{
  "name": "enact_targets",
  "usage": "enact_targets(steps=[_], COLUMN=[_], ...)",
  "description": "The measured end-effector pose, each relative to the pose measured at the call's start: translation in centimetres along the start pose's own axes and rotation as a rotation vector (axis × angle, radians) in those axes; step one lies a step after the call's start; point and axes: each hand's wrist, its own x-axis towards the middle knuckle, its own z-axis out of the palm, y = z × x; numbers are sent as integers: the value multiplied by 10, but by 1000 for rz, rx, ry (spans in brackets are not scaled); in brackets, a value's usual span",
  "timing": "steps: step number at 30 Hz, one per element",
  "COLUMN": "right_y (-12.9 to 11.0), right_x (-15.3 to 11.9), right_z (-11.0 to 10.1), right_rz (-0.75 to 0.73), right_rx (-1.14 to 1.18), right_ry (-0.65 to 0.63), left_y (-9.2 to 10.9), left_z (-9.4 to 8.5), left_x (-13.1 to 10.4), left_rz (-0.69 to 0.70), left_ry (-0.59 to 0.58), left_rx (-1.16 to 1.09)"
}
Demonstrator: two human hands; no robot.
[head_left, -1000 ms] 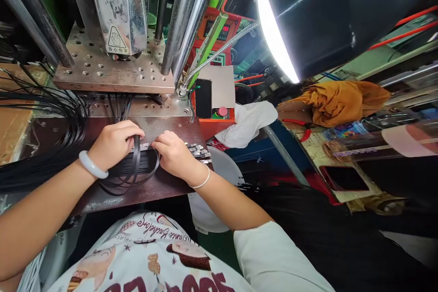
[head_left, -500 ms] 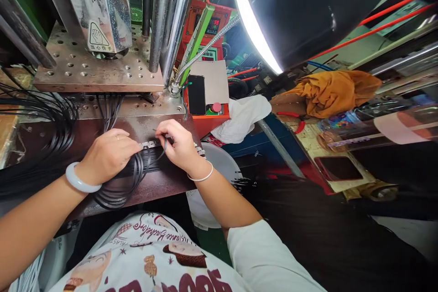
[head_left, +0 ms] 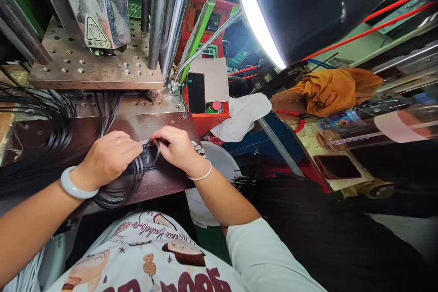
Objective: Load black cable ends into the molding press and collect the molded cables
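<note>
Both hands meet over a metal strip [head_left: 146, 143] at the front of the brown press table [head_left: 164, 187]. My left hand [head_left: 111, 155] is closed with its fingertips at the strip's left end, pinching it. Looped black cables [head_left: 137, 175] hang from the strip, between and below the hands. My right hand [head_left: 173, 146] is closed in a pinch on a black cable [head_left: 158, 149], its fingertips at the strip's right part. Small metal connectors [head_left: 198, 148] lie just right of that hand. The cable's tip is hidden by my fingers.
Above the hands stands a press with a drilled metal plate [head_left: 92, 83] and steel columns. Black cables [head_left: 61, 118] bunch at the left. A phone [head_left: 196, 92], a red control box [head_left: 212, 121] and a white cloth [head_left: 244, 116] are to the right, a lamp [head_left: 308, 4] overhead.
My right hand has moved slightly left and down with the cable, and its fingertips now touch the strip. More of the connectors on the right shows. My left hand stays at the strip.
</note>
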Motion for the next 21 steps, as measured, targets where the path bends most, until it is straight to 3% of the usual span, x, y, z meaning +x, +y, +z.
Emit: enact_targets(steps=[4,9,15,21], right_y=[0,0,0,-1], right_x=[-2,-4,0,3], right_z=[2,8,5,1], right_rz=[-29,-107,-39,36], right_rx=[-51,-204,-76,23], right_ry=[-14,-65,-143,-117], left_y=[-1,-8,-18,-14], left_z=[-2,-20,-19,-4], left_x=[-8,-8,-11,-21], left_rz=[-69,-243,-529,-425], left_ry=[-21,-190,-43,-30], left_rx=[-64,13,-423,-266])
